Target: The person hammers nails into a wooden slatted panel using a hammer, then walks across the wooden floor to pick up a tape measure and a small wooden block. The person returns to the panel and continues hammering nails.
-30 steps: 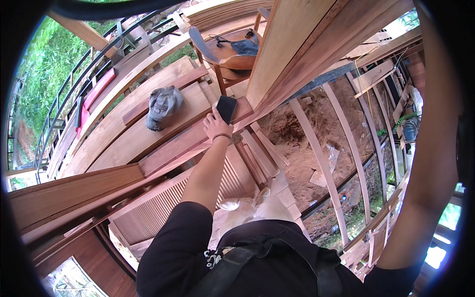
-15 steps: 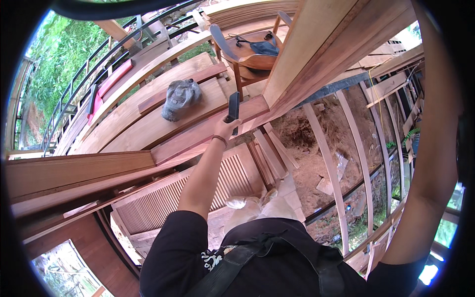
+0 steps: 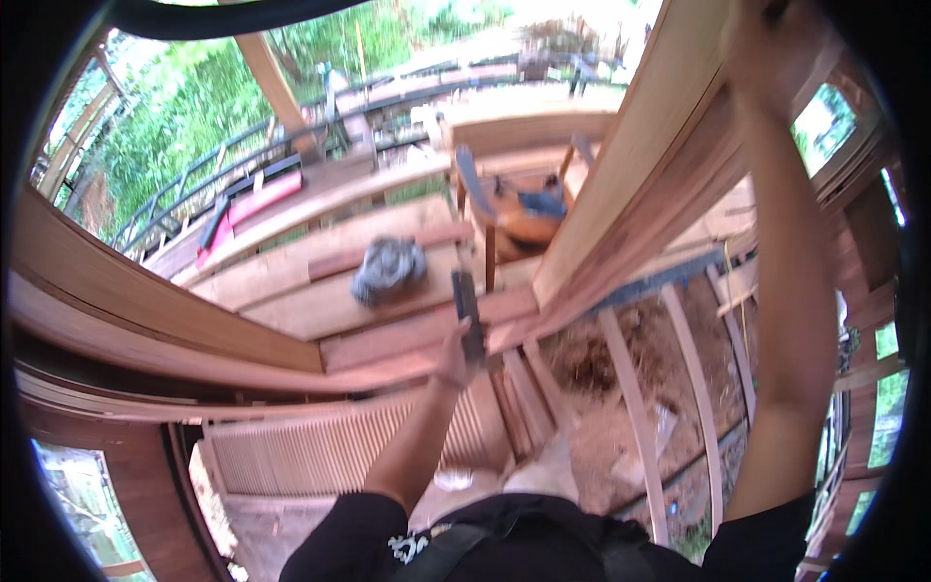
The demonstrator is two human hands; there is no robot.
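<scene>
My left hand (image 3: 452,357) is closed round a dark, flat, oblong bar (image 3: 467,308), held upright just over the wooden sill (image 3: 388,346) of a frame. Motion blur hides what kind of tool the bar is. My right arm reaches up along the thick wooden post (image 3: 621,175) at the right of the opening. High on that post is my right hand (image 3: 779,60), smeared by motion, so its fingers cannot be made out. A second thick timber (image 3: 175,310) borders the opening on the left.
Beyond the sill, a crumpled grey cloth (image 3: 388,271) lies on planks. A wooden chair (image 3: 524,225) holds a dark item. A slatted panel (image 3: 339,451) is below me. To the right, narrow joists (image 3: 630,417) cross open gaps over bare soil (image 3: 592,364).
My view has tilted up, bringing my right hand into sight high on the post. My left hand still grips the dark bar near the sill.
</scene>
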